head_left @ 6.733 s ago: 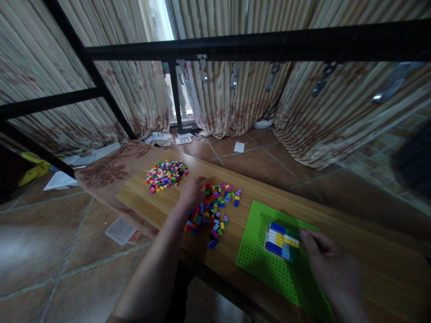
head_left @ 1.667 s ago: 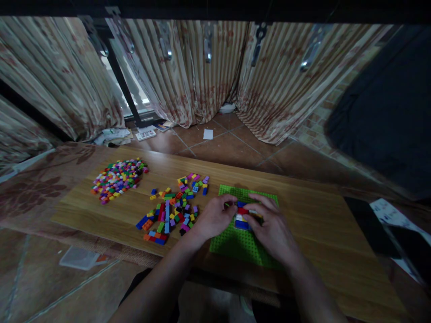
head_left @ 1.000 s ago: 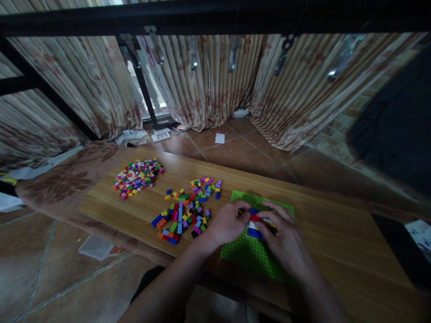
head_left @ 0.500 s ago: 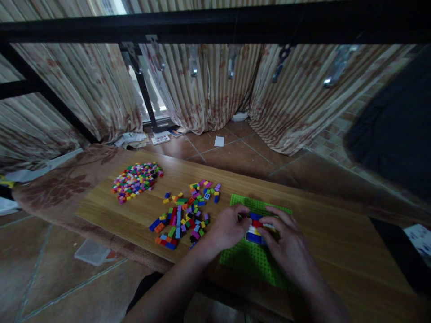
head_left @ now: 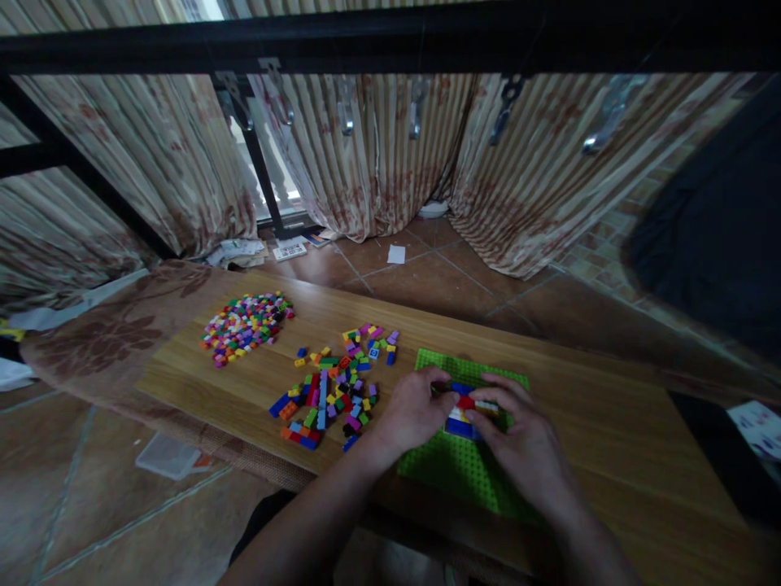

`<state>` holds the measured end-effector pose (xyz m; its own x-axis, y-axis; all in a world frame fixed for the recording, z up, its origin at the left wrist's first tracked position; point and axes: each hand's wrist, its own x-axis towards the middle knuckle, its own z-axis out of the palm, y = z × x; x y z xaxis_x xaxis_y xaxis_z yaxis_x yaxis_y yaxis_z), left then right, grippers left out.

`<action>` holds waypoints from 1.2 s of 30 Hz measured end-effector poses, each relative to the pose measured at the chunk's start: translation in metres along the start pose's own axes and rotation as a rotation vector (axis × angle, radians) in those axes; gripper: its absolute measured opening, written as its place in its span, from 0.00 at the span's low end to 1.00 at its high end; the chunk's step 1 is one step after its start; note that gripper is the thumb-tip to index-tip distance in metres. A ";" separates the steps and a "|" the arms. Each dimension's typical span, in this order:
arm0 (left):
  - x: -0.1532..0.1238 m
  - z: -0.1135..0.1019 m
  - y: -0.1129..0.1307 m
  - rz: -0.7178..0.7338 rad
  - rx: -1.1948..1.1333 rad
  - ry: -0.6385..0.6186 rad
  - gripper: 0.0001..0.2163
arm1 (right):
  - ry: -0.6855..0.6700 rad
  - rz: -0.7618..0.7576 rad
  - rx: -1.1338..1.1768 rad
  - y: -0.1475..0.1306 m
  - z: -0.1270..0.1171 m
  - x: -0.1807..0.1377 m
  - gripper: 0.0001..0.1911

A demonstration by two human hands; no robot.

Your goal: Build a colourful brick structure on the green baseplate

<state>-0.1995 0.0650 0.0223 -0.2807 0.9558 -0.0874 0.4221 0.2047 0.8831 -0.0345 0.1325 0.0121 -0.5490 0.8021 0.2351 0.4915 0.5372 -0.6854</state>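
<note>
A green studded baseplate [head_left: 451, 476] lies on the wooden board, under both my hands. On it stands a low build of toy bricks [head_left: 462, 426], with blue at the far and near sides and red, white and some yellow between. My left hand [head_left: 412, 413] is bent round the left side, its thumb at the red brick [head_left: 467, 402]. From the right, my right hand [head_left: 525, 435] grips the build with thumb and forefinger at that same red brick. The fingers hide part of the bricks, and fingertip contact is hard to make out.
Left of the baseplate lie scattered larger bricks [head_left: 323, 399]. Farther left is a heap of small bricks [head_left: 247, 325]. A black rail with hooks [head_left: 415, 118] crosses above, before striped curtains [head_left: 378, 171]. A clear plastic container [head_left: 167, 456] rests on the tiled floor.
My right thumb and forefinger have shifted slightly around the red brick, showing a bit more of the build. My left hand stays almost still.
</note>
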 end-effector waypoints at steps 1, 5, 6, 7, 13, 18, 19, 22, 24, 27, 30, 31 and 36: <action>0.000 0.000 0.001 -0.001 0.002 -0.001 0.13 | 0.013 0.021 0.028 0.001 -0.001 0.000 0.12; -0.001 0.000 0.003 -0.016 0.006 -0.005 0.13 | 0.048 0.165 0.098 0.006 -0.004 0.003 0.18; -0.002 0.000 0.004 -0.016 0.006 0.001 0.12 | 0.035 0.200 0.105 0.007 -0.003 0.003 0.19; -0.002 0.000 0.004 -0.013 0.005 0.004 0.12 | 0.017 0.229 0.108 0.008 -0.003 0.004 0.20; -0.001 0.002 0.003 -0.021 0.014 0.025 0.13 | -0.038 0.300 0.089 0.005 0.002 0.005 0.23; -0.002 0.001 0.006 -0.008 0.027 0.014 0.12 | -0.071 0.360 0.115 0.000 0.003 0.005 0.23; -0.002 0.001 0.006 -0.003 0.025 0.016 0.12 | -0.076 0.369 0.116 0.000 0.003 0.005 0.23; -0.002 0.002 0.005 0.001 0.019 0.020 0.12 | -0.074 0.406 0.100 -0.001 0.003 0.006 0.24; -0.002 0.003 0.005 -0.004 0.026 0.022 0.12 | -0.061 0.418 0.097 -0.001 0.004 0.007 0.24; -0.002 0.004 0.004 -0.010 0.039 0.042 0.12 | -0.040 0.416 0.075 -0.002 0.004 0.009 0.24; -0.002 0.004 0.005 -0.018 0.059 0.054 0.13 | -0.037 0.410 0.055 -0.002 0.004 0.010 0.24; -0.002 0.004 0.005 -0.022 0.064 0.051 0.13 | -0.048 0.414 0.051 -0.001 0.004 0.010 0.24; -0.002 0.005 0.002 -0.024 0.061 0.035 0.12 | -0.086 0.449 0.073 0.000 0.003 0.011 0.25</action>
<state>-0.1937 0.0650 0.0216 -0.3211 0.9426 -0.0914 0.4666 0.2414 0.8509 -0.0424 0.1406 0.0120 -0.3483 0.9250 -0.1516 0.6463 0.1198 -0.7536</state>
